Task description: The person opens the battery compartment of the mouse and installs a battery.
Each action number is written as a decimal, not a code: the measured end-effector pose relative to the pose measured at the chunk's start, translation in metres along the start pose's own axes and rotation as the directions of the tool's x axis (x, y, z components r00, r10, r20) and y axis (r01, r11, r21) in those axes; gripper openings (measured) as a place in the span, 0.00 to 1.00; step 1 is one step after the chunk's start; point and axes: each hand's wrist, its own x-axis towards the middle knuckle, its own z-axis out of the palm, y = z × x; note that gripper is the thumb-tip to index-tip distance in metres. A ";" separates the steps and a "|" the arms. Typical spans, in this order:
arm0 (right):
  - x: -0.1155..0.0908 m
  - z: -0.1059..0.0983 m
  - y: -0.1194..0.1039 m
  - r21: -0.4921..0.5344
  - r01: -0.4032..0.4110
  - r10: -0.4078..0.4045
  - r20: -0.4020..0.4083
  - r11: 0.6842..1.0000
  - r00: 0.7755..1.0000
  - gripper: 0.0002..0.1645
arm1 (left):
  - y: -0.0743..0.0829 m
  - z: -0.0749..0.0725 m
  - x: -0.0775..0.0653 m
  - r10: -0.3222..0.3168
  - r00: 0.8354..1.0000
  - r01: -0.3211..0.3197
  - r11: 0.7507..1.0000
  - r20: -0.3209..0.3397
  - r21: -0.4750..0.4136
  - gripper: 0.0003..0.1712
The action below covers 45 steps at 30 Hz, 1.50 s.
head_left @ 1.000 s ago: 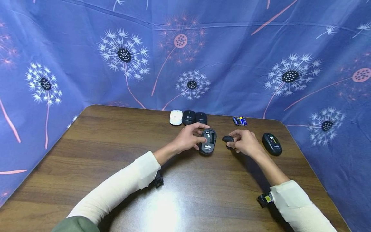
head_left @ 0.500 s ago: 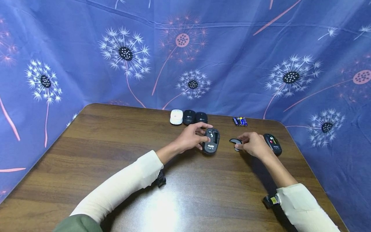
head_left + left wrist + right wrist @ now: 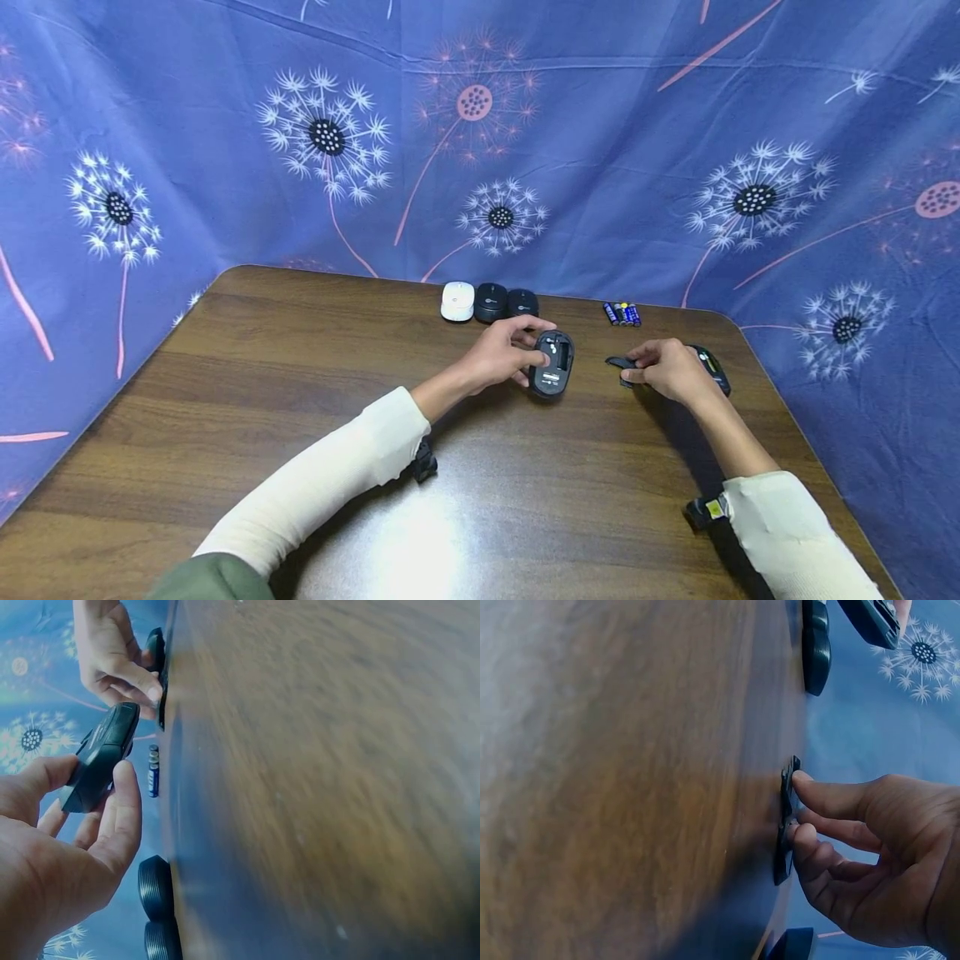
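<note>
Two pale sleeves point(image 3: 322, 492) reach over the wooden table point(image 3: 562, 467) from its near side. The hands are apart. On the left, the left hand point(image 3: 501, 352) grips a black mouse point(image 3: 551, 364) by its edges, raised off the wood, its underside showing a dark, uncovered recess. A white label point(image 3: 550, 377) there bears print too small to read. Farther right, the right hand point(image 3: 670, 369) pinches a thin black cover point(image 3: 619, 362); whether that touches the wood I cannot tell.

I judge the step to be clearing the cover from the mouse; the next move would call for laying it down, freeing those fingers for a battery.

Partly behind the right hand, a second mouse point(image 3: 714, 368) lies underside up, something yellowish in its recess. Near the far edge lie blue batteries point(image 3: 624, 314), their lettering illegible; left of them, a white mouse point(image 3: 457, 302) and two black mice point(image 3: 491, 302) stand in a row, with unreadable pale marks. Beyond hangs a blue dandelion-print cloth point(image 3: 600, 167).
</note>
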 end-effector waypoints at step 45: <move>0.084 -0.022 0.024 0.082 0.051 -0.047 -0.048 0.995 0.998 0.33 | -0.006 0.016 0.028 -0.021 1.000 0.020 0.996 -0.016 -0.090 0.33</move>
